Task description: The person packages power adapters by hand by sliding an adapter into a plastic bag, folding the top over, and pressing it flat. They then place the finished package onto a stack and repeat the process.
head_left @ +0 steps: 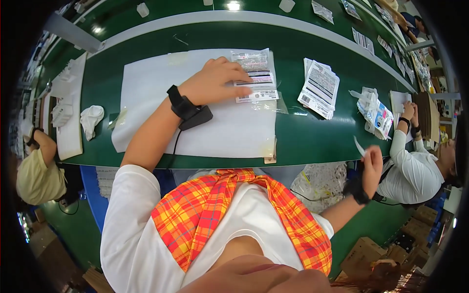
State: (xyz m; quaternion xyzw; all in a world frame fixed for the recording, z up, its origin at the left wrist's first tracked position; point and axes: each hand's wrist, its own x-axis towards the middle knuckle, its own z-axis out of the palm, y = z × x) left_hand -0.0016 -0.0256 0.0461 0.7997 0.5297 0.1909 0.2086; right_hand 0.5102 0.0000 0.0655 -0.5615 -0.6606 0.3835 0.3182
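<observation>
My left hand (217,80) reaches across a large white sheet (195,132), fingers spread and resting at the left side of a printed packet (255,68). The packet is flat and pale, with dense small print, and lies at the sheet's right part. Out to the right, past the table's front edge, my right hand (372,171) is raised with its fingers pinched on a thin white strip (359,146). A stack of similar printed packets (320,89) lies on the green table to the right of the sheet.
A crumpled white-and-blue plastic package (375,113) lies farther right. A crumpled white cloth (91,120) sits left of the sheet, near a white board (68,107). Co-workers sit on both sides. Below the table's edge is a clear bag of scraps (320,183).
</observation>
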